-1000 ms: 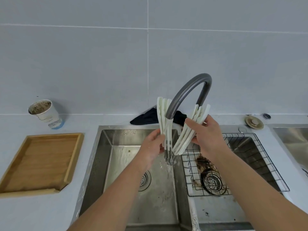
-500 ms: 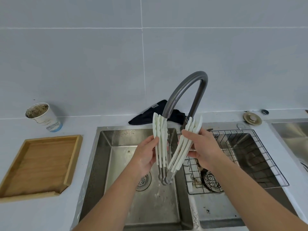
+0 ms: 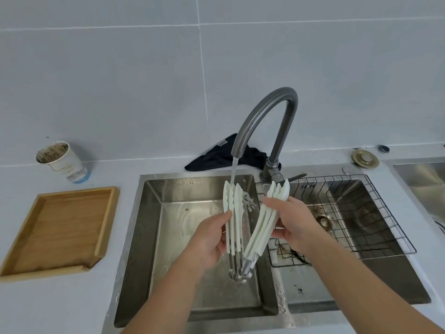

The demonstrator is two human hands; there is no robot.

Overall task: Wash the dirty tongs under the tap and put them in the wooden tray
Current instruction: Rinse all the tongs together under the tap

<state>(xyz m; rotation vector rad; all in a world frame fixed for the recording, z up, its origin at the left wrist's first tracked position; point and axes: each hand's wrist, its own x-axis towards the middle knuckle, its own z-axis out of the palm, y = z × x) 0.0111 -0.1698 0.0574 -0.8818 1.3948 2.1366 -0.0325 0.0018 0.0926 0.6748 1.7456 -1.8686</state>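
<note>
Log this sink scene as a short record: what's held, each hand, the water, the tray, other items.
held: white tongs, spread in a V, hinge down
left hand: grips the left arms
right hand: grips the right arms
water: runs from the tap onto the left tips
wooden tray: nothing in it, left of the sink
other: dirty paper cup, dark cloth, wire rack

Both forearms reach toward twelve o'clock, left hand (image 3: 209, 239) at eleven, right hand (image 3: 292, 222) at one, fingers curled in grips.
</note>
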